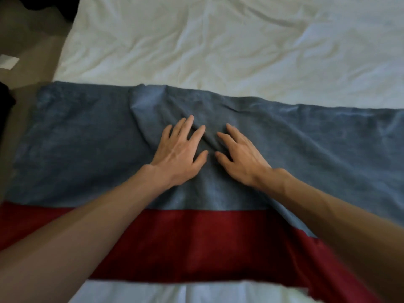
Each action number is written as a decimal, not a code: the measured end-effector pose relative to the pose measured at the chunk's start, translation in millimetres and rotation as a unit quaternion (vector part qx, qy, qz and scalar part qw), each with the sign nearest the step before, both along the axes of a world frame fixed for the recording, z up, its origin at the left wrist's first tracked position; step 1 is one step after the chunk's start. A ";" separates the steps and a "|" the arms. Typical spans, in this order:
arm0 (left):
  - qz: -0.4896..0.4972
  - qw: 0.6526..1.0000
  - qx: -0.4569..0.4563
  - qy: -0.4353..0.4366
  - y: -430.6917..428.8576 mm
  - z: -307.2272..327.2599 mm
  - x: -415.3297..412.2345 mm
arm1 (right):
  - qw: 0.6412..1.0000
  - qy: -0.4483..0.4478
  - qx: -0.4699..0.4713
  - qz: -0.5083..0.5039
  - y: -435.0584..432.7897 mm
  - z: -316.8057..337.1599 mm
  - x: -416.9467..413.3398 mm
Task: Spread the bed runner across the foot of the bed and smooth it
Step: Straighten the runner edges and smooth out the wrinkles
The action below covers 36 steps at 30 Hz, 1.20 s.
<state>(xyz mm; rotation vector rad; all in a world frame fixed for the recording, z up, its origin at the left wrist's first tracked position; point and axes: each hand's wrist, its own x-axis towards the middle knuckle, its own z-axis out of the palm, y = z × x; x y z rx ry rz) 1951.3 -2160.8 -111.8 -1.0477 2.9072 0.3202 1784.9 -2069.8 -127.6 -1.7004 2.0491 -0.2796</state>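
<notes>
Both of the person's hands lie flat on the bed runner (87, 149), palms down and fingers spread, gripping nothing. The left hand (179, 154) and the right hand (242, 158) sit close together, thumbs nearly meeting, with a small ridge of bunched cloth rising between their fingertips. The runner stretches away to either side of the hands, a wide band across the bed (218, 44). Under and around the hands it is grey-blue; nearer the person, beneath the forearms, it turns to a deep red strip (196, 241). Just beyond the left hand's fingers the cloth is rumpled, with a fold running up to the runner's far edge, which bulges there. Out past the left hand the blue cloth lies fairly smooth and drapes over the side of the bed toward the floor (28, 40). Past the right hand soft creases run outward. Beyond the runner's far edge lies wrinkled white bedding, and more white shows below the red strip.
</notes>
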 end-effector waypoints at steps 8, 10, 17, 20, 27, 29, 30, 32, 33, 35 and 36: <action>-0.026 0.999 0.025 -0.017 103.2 -15.5 50.7 | 0.998 0.044 0.006 0.040 111.6 4.7 35.6; -0.033 0.998 0.025 -0.038 122.8 -23.0 64.8 | 0.997 0.060 0.011 0.046 136.6 -0.6 52.4; -0.083 0.995 0.059 -0.022 162.9 -21.2 124.3 | 0.998 0.063 0.009 -0.010 196.0 1.2 113.7; -0.115 0.991 0.065 0.002 168.3 -19.7 144.8 | 0.995 0.099 -0.004 -0.025 209.0 5.8 139.0; -0.107 0.991 0.064 0.047 170.8 -24.3 149.7 | 0.985 0.148 -0.011 -0.090 197.4 -4.1 168.5; -0.112 0.991 0.068 0.027 171.0 -18.8 154.3 | 0.987 0.133 -0.006 -0.087 194.7 -2.5 175.2; -0.118 0.991 0.069 0.012 171.3 -15.8 157.6 | 0.989 0.121 -0.008 -0.087 194.8 -0.3 179.0; -0.124 0.990 0.063 -0.013 169.8 -9.8 168.0 | 0.992 0.098 -0.016 -0.079 196.1 4.3 189.7; -0.128 0.990 0.055 -0.014 168.9 -7.0 175.4 | 0.993 0.088 -0.017 -0.071 197.4 5.7 196.9; -0.141 0.989 0.041 0.002 169.5 -2.8 192.0 | 0.996 0.073 -0.017 -0.057 201.7 5.7 212.4; -0.152 0.988 0.029 0.010 171.7 -0.1 199.9 | 0.996 0.066 -0.017 -0.056 204.9 5.1 219.4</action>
